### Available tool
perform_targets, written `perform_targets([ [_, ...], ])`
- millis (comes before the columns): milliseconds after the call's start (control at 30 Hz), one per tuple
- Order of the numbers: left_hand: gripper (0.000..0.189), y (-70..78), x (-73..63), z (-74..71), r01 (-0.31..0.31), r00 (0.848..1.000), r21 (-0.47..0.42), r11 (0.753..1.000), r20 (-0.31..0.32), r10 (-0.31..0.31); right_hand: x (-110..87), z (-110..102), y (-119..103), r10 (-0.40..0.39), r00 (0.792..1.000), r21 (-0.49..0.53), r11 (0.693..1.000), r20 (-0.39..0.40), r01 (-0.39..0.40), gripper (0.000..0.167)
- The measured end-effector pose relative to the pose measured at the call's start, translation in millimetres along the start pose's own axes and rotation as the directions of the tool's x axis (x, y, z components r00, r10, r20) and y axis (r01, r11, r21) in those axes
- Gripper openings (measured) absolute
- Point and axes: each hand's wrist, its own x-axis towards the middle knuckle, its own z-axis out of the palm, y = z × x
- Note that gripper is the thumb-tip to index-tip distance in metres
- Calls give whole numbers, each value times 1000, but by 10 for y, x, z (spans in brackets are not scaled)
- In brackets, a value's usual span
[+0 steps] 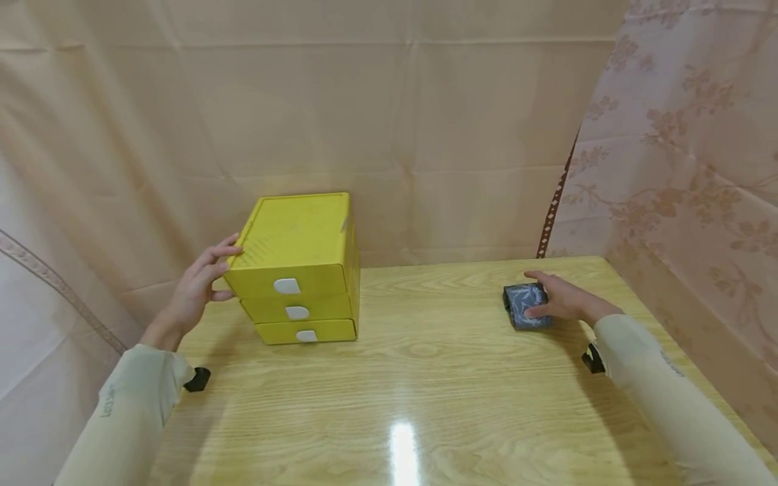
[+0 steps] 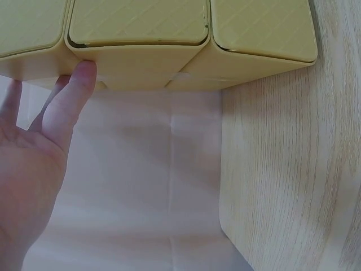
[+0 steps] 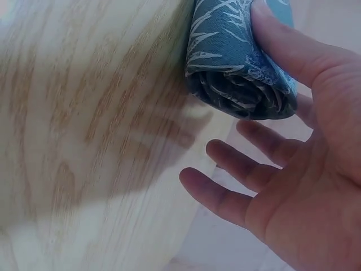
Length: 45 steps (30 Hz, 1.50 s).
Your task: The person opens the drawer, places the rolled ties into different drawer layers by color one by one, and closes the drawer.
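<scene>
A yellow three-drawer box (image 1: 292, 233) with white pull tabs stands at the left of the table. My left hand (image 1: 193, 287) lies against its left side, fingers at the upper edge. In the left wrist view that hand (image 2: 34, 164) touches the side of the box (image 2: 141, 62) with fairly straight fingers. Toward the far right, my right hand (image 1: 565, 297) holds a dark blue-grey rolled cloth (image 1: 520, 302) with white leaf patterns. Close up, the thumb of the right hand (image 3: 304, 169) presses on the roll (image 3: 223, 39); the index finger is partly hidden behind it and the other fingers spread loosely.
Both things are on a light wood-grain table (image 1: 425, 378). A beige curtain (image 1: 389, 135) hangs behind, and a floral curtain (image 1: 687, 175) runs along the right. Black pieces show at both wrists, the left one (image 1: 197, 379) just above the tabletop.
</scene>
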Motion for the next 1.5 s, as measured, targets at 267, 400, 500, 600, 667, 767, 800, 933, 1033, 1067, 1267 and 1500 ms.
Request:
perform_targets([
  [267,33,-7,-3,-11,8,1000,12,1000,-6,-8,13,10,-27,63,997,29,997,38,-64,94],
  [400,33,-7,5,-7,8,1000,7,1000,-4,-8,5,19,-45,70,997,74,995,42,-73,88],
  [500,33,-6,8,-1,7,1000,4,1000,-2,-7,4,22,-48,67,997,102,992,46,-72,84],
  [600,33,-5,9,4,-1,1000,4,1000,2,1,-1,30,-46,68,996,131,989,51,-74,82],
  [667,34,-7,9,4,-7,1000,5,1000,3,7,-4,35,-43,70,996,147,986,54,-77,82],
  [767,34,-15,14,0,-9,1000,3,1000,3,9,-1,42,-22,76,996,158,984,55,-84,82],
  [800,34,-18,16,-2,-9,1000,1,1000,4,9,0,44,-17,81,995,159,983,54,-88,82],
  [933,34,-26,17,-6,-9,1000,-5,1000,8,9,2,45,5,84,995,155,984,51,-91,83],
  [1033,34,-25,9,-6,-12,1000,0,1000,6,12,2,46,15,77,996,151,985,48,-83,82],
  [1067,34,-25,9,-5,-15,1000,2,1000,5,15,2,47,16,75,996,150,985,48,-81,82],
  [1267,34,-23,8,-1,-19,1000,2,1000,3,19,9,60,30,77,996,149,985,45,-83,83],
  [1500,34,-24,8,3,-19,1000,1,1000,1,19,-12,50,39,43,999,130,990,28,-47,84],
])
